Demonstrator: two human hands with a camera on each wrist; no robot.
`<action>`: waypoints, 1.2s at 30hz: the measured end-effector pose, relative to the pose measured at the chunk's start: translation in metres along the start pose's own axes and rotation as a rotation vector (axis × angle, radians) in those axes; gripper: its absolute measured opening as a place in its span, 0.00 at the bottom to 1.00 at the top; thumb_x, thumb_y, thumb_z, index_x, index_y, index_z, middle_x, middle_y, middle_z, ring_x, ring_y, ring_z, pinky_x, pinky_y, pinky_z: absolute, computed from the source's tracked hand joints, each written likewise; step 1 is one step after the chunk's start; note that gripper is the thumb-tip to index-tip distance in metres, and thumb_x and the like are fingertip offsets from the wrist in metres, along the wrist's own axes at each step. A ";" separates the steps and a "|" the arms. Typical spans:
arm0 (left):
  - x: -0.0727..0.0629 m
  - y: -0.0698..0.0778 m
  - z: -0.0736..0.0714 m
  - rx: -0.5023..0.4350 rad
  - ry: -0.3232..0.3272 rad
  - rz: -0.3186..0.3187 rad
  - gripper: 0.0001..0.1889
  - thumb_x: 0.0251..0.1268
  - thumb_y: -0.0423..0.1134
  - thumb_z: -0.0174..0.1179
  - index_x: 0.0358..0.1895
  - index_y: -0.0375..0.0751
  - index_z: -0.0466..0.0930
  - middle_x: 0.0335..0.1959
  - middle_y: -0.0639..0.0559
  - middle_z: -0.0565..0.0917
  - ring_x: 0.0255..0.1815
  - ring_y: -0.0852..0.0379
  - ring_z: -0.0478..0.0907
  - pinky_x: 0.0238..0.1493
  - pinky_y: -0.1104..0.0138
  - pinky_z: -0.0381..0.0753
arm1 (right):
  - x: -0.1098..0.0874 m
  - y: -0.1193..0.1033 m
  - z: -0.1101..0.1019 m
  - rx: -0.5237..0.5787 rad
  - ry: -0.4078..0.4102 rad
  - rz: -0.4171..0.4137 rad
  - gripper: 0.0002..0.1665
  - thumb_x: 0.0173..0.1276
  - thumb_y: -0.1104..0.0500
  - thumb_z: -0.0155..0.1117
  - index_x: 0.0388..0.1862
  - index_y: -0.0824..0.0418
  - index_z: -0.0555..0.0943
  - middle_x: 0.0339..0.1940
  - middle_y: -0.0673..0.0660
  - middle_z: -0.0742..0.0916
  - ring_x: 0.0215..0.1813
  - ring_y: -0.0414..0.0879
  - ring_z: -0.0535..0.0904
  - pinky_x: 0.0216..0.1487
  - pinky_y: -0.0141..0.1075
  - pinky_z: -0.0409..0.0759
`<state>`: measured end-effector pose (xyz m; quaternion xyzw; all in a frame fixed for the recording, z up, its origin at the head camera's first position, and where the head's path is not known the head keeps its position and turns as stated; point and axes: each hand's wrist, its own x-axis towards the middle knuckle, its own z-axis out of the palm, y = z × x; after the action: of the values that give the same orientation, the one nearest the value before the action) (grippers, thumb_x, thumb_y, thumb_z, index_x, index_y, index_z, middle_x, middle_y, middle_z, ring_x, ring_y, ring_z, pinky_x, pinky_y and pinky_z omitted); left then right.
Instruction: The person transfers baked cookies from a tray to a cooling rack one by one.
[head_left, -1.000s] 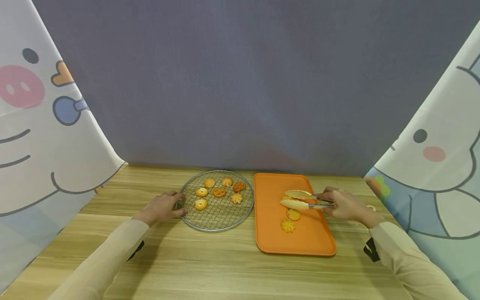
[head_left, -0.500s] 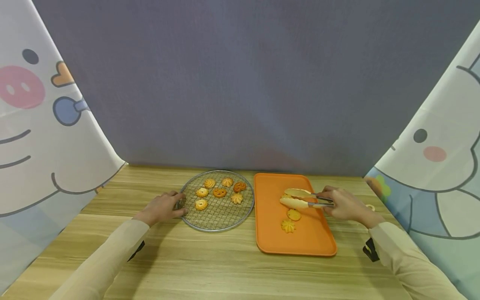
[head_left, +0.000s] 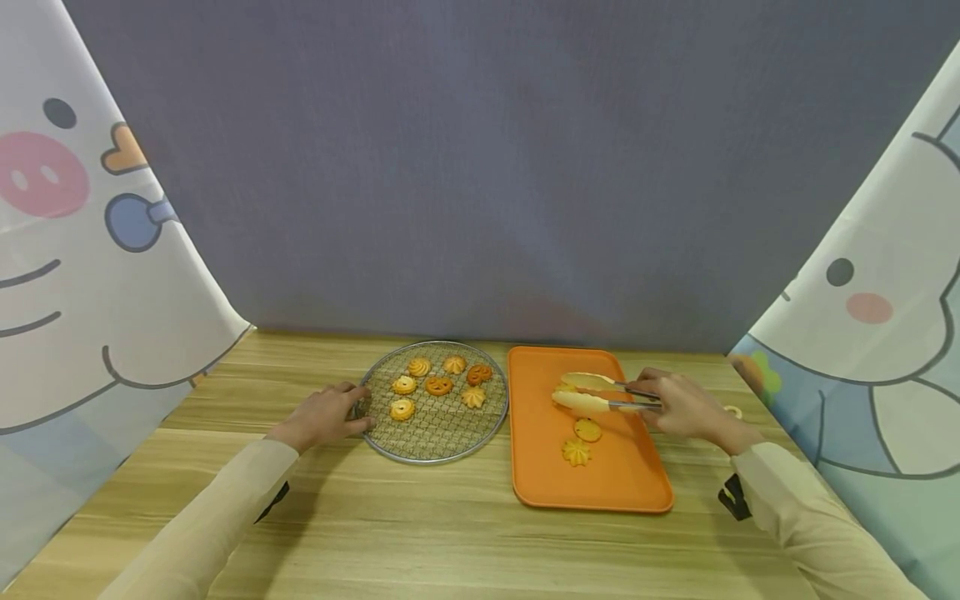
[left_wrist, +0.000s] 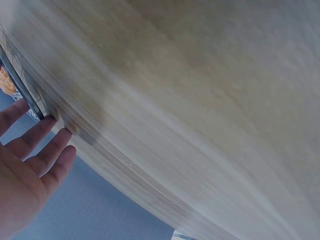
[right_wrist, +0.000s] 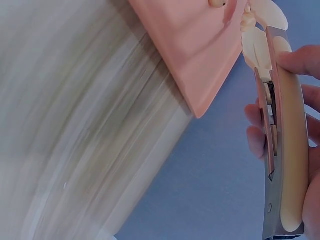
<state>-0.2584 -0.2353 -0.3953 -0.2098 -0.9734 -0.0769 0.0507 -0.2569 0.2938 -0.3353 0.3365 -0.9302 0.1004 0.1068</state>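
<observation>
My right hand (head_left: 686, 406) grips cream-tipped metal tongs (head_left: 583, 402) over the orange tray (head_left: 540, 475). Between the tong heads a yellow cookie (right_wrist: 247, 19) shows in the right wrist view, partly covered by them. Nearer me on the tray lie a round cookie (head_left: 588, 430) and a star-shaped cookie (head_left: 577, 452). My left hand (head_left: 324, 414) rests at the left rim of a round wire rack (head_left: 442, 437), its fingers (left_wrist: 59, 162) loosely extended. On the rack sit several cookies, among them a pretzel-shaped one (head_left: 438, 386) and a swirled one (head_left: 419, 367).
The rack and tray stand side by side, close together on a wooden table (head_left: 420, 533). A grey panel (head_left: 480, 167) rises behind them. Printed cartoon curtains (head_left: 885, 292) close in the left and right sides.
My right hand has shifted slightly left with the tongs, and the cookie between their heads has moved left too. My left hand and the rack have stayed in place.
</observation>
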 end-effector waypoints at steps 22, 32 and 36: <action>-0.001 0.000 0.001 -0.003 -0.018 -0.021 0.27 0.59 0.54 0.57 0.56 0.39 0.72 0.53 0.35 0.75 0.49 0.34 0.74 0.48 0.41 0.73 | 0.037 -0.041 0.012 -0.013 -0.012 -0.094 0.22 0.52 0.62 0.68 0.48 0.65 0.81 0.36 0.50 0.81 0.27 0.37 0.68 0.25 0.26 0.65; -0.001 0.000 0.000 -0.003 -0.013 -0.010 0.27 0.59 0.54 0.58 0.56 0.39 0.72 0.52 0.35 0.76 0.47 0.34 0.75 0.47 0.41 0.73 | 0.063 -0.066 0.020 0.029 -0.040 -0.142 0.22 0.54 0.62 0.66 0.51 0.63 0.80 0.39 0.52 0.82 0.28 0.38 0.71 0.24 0.26 0.66; -0.001 -0.001 0.001 0.000 -0.011 -0.010 0.27 0.59 0.54 0.58 0.56 0.39 0.72 0.52 0.34 0.76 0.48 0.34 0.75 0.47 0.41 0.73 | 0.074 -0.076 0.025 0.021 -0.066 -0.166 0.22 0.56 0.61 0.65 0.52 0.62 0.79 0.41 0.53 0.82 0.29 0.40 0.74 0.25 0.26 0.68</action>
<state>-0.2579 -0.2363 -0.3962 -0.2053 -0.9747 -0.0760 0.0449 -0.2666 0.1849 -0.3311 0.4167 -0.9010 0.0897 0.0807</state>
